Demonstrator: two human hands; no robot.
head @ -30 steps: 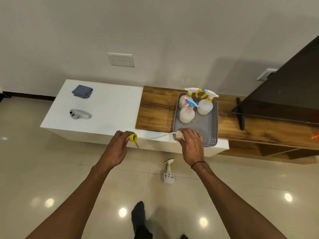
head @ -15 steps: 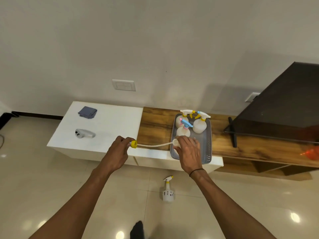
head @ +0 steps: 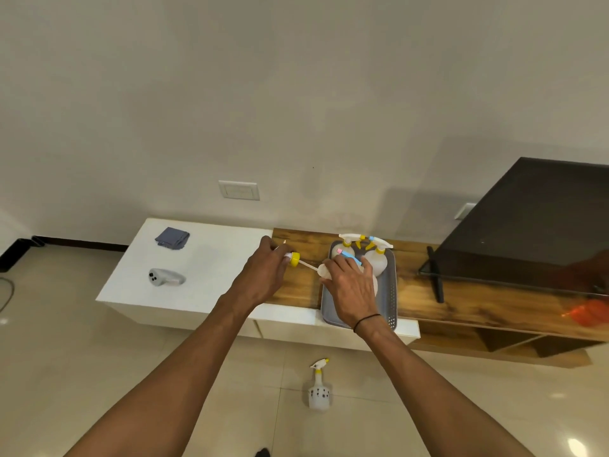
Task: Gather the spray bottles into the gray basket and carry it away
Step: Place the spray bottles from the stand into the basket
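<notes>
The gray basket (head: 390, 305) sits on the low cabinet and holds white spray bottles (head: 379, 262) with yellow and blue heads at its far end. My left hand (head: 263, 275) grips a yellow-capped spray head (head: 294, 259) whose thin tube runs right to a white bottle body (head: 324, 271). My right hand (head: 351, 288) holds that bottle body over the basket's left rim. Another white spray bottle (head: 319, 387) with a yellow nozzle stands on the floor in front of the cabinet.
On the white cabinet top (head: 211, 268) lie a folded gray cloth (head: 172, 238) and a white controller (head: 165, 277). A dark TV screen (head: 527, 232) stands on the wooden section at right. An orange object (head: 590, 316) lies near the right edge.
My view has tilted up toward the wall. My left hand pushed the yellow spray head right, closer to the bottle body, so the visible tube is shorter. My right hand stays at the basket.
</notes>
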